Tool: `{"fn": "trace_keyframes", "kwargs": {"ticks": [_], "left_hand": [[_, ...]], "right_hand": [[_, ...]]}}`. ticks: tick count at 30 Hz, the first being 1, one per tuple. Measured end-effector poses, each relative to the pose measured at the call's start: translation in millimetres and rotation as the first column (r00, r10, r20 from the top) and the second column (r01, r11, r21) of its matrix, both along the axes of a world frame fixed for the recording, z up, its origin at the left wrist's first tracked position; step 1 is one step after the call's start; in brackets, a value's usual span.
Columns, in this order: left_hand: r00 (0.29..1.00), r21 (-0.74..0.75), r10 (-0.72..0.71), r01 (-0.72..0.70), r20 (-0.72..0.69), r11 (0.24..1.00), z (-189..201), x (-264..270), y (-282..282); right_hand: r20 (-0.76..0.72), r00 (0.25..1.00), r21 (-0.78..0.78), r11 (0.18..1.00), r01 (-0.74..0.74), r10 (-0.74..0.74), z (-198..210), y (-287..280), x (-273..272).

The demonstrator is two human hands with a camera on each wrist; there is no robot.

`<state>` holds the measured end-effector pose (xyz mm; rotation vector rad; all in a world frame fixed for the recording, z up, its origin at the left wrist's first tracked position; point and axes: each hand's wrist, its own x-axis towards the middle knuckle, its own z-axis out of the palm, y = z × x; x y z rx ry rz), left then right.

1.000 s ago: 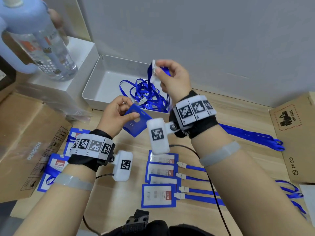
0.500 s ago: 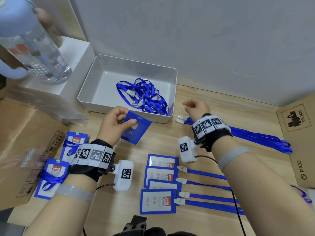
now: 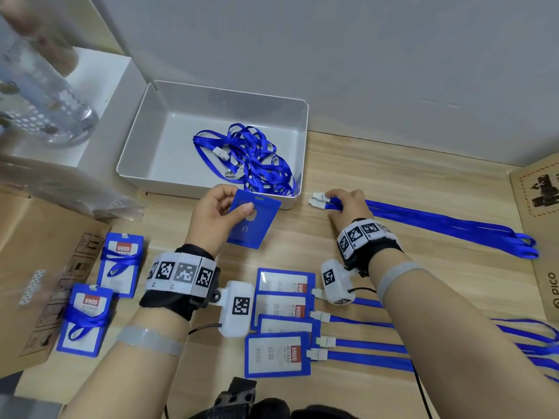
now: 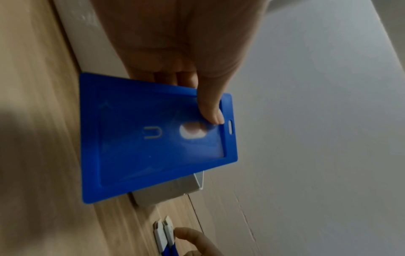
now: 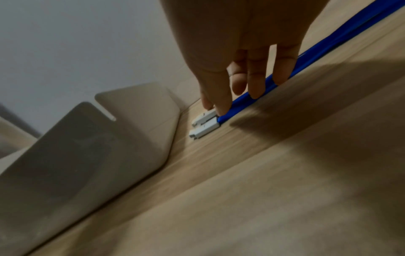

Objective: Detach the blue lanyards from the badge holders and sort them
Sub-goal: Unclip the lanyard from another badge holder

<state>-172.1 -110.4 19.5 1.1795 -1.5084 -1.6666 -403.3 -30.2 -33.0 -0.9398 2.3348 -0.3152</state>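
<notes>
The left hand (image 3: 216, 214) pinches a detached badge holder (image 3: 254, 219) by its top edge, thumb on the back face and the other fingers curled behind it, and holds it tilted above the table (image 3: 393, 164) just in front of the near right corner of the grey tray (image 3: 211, 95). Lifted like that, it looks ready to be carried off to a pile of its own (which pile, I cannot say). The holder is a flat, stiff blue rectangle, seen from the back, with a slot at the top, an oval thumb window and a small moulded U.

The right hand (image 3: 348, 207) lies fingers-down on two freed lanyards (image 3: 438, 222) to the right of the tray. Its index finger and thumb close on the far white clip (image 5: 205, 117) while the other fingers are straight and press the ribbon flat, probably to square the two clips side by side. The ribbons run straight to the right, ending in loops near a cardboard box (image 3: 541, 222).

More loose lanyards sit tangled in the tray (image 3: 251, 158). Near the body, four holders with lanyards attached (image 3: 282, 328) lie stacked in a row. Two holders wrapped in their ribbons (image 3: 102, 294) lie at the near left.
</notes>
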Motion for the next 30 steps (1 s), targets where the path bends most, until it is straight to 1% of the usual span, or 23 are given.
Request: {"fn": "trace_keyframes", "kwargs": {"ticks": [3,9,12,15,17,18,19,20,21,23,25,26,28,30], "left_hand": [[1.000,0.004,-0.001,0.001,0.010,1.000,-3,-1,3],[1.000,-0.004,-0.001,0.001,0.017,1.000,-4,-1,6],[1.000,0.002,-0.007,0.007,-0.006,1.000,-1,-2,7],[0.999,0.029,-0.004,0.006,-0.054,1.000,4,-5,10],[0.997,0.044,0.009,-0.005,-0.077,0.999,8,-7,13],[0.997,0.044,0.011,-0.008,-0.079,0.999,10,-8,14],[0.997,0.035,0.002,0.001,-0.076,0.999,13,-8,14],[0.997,0.020,-0.017,0.019,-0.071,1.000,16,-8,15],[0.997,-0.012,-0.043,0.043,-0.061,0.999,18,-9,16],[0.994,-0.107,-0.112,0.113,0.018,0.988,22,-9,16],[0.982,-0.158,-0.167,0.180,0.091,0.971,29,-11,17],[0.977,-0.158,-0.189,0.204,0.103,0.966,33,-12,18],[0.968,-0.159,-0.225,0.241,0.114,0.957,43,-16,21],[0.967,-0.122,-0.235,0.247,0.101,0.961,52,-20,25]], "right_hand": [[-0.062,0.998,0.013,1.000,-0.007,0.007,-2,-3,3],[-0.086,0.996,0.027,0.999,-0.021,0.024,-9,-2,2],[-0.117,0.992,0.034,0.998,-0.044,0.048,-11,2,3],[-0.126,0.992,0.012,1.000,-0.005,0.007,-8,7,4],[-0.158,0.986,-0.056,0.997,0.043,-0.052,2,10,5],[-0.151,0.983,-0.104,0.991,0.087,-0.102,10,11,6],[-0.110,0.980,-0.158,0.976,0.148,-0.166,17,13,7],[-0.034,0.973,-0.234,0.949,0.214,-0.228,25,15,8],[0.059,0.962,-0.329,0.904,0.271,-0.267,34,17,10],[0.224,0.938,-0.511,0.788,0.343,-0.263,56,22,15],[0.344,0.922,-0.634,0.681,0.366,-0.176,81,25,19],[0.388,0.916,-0.674,0.646,0.358,-0.104,93,26,21],[0.434,0.900,-0.717,0.620,0.319,0.038,112,27,29],[0.407,0.905,-0.731,0.638,0.243,0.121,122,27,39]]}}
